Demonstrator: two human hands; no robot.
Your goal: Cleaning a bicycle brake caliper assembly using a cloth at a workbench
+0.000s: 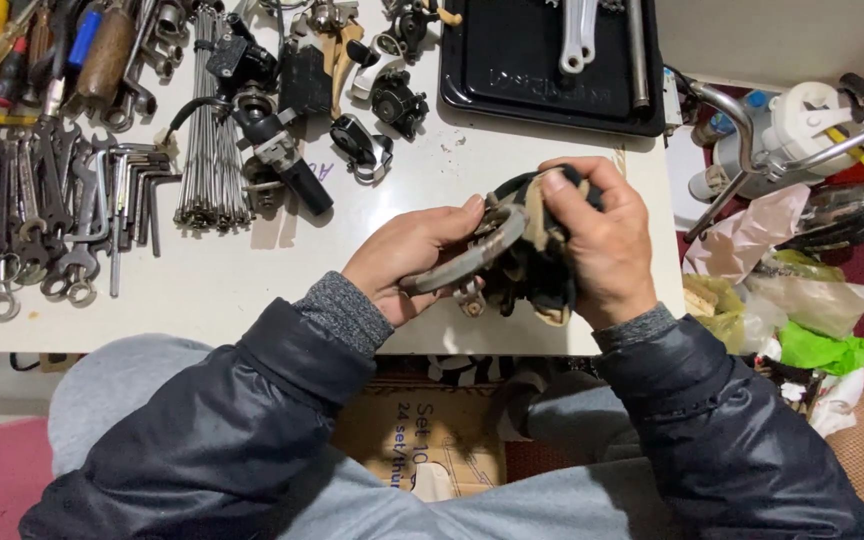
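Head view: both hands meet over the near edge of the white bench [252, 270], working one part between them. Left hand [407, 262] cups a curved grey metal brake arm [472, 255] from below and from the left; thumb up top near the pivot end, fingers under it, so that grip is closed on the arm. Right hand [602, 245] is wrapped over a dark rag [542, 285] w/ tan edging, pinching it against the same part; grip narrow, closed on the rag, thumb pressing down by the upper end.

Key relation: brake arm's long axis runs diag., low-left to up-right, from the left palm toward the right thumb. Lower end sits in the left hand; upper end goes under the rag, so exact end is hidden. Part lies between the grips, touching both, lifted off the bench. Left hand is nearer the exposed metal; right hand covers the rest.

Around: bundle of spokes [210, 120] and hex keys [142, 190] well apart to the upper left, wrenches [22, 230] far left, black tray [542, 80] beyond the hands, chrome handlebar [782, 140] off to the right past the bench edge.
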